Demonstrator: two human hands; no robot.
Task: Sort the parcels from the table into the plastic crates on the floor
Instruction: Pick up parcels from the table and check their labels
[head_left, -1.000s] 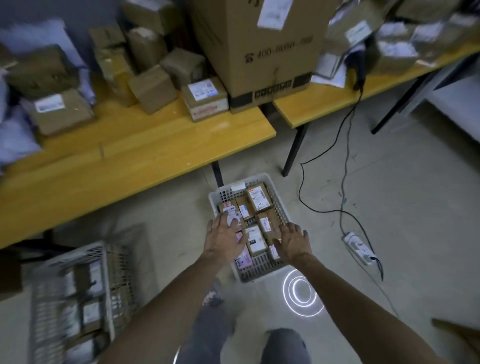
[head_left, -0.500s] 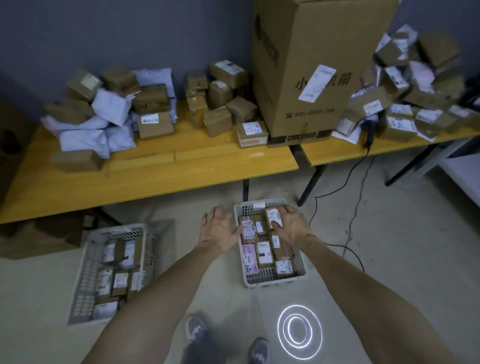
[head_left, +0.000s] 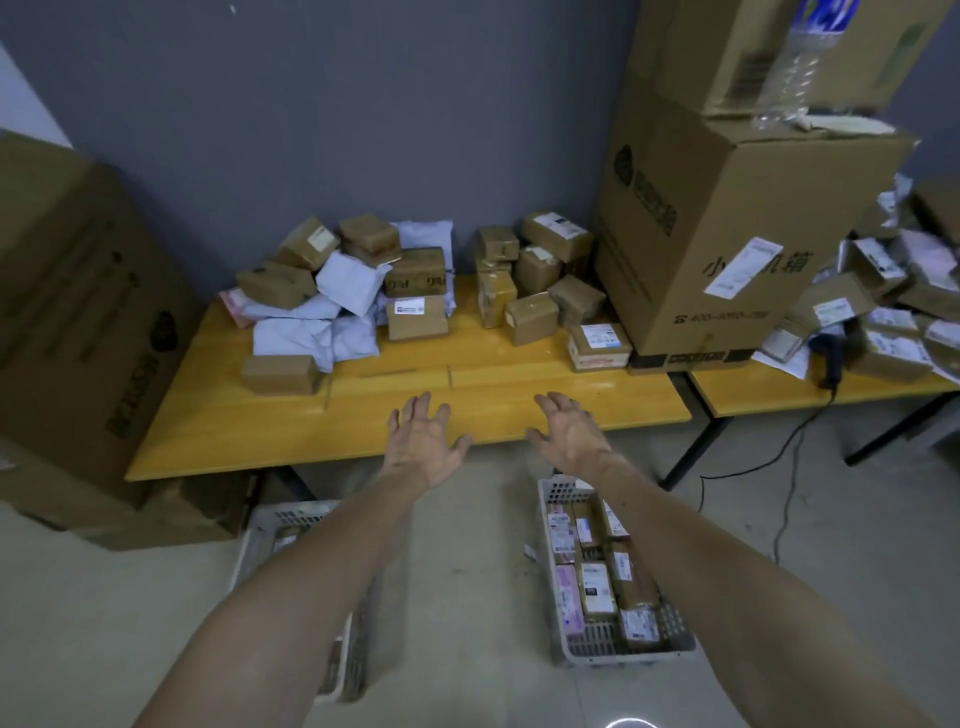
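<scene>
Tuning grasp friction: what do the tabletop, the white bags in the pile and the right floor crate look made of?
Tabletop: probably lacquered wood or laminate; yellow, with glossy glare.
White bags: apparently soft plastic mailers; crumpled, matte.
Right crate: moulded plastic by the look; pale grey, perforated lattice walls.

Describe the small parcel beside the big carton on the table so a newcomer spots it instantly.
Find the tall brown carton at the right end of the yellow table. Beside its lower left corner lies a small flat parcel. Unlike the plainer brown boxes behind it, it has a white label on top and red-and-white print on its front side.
</scene>
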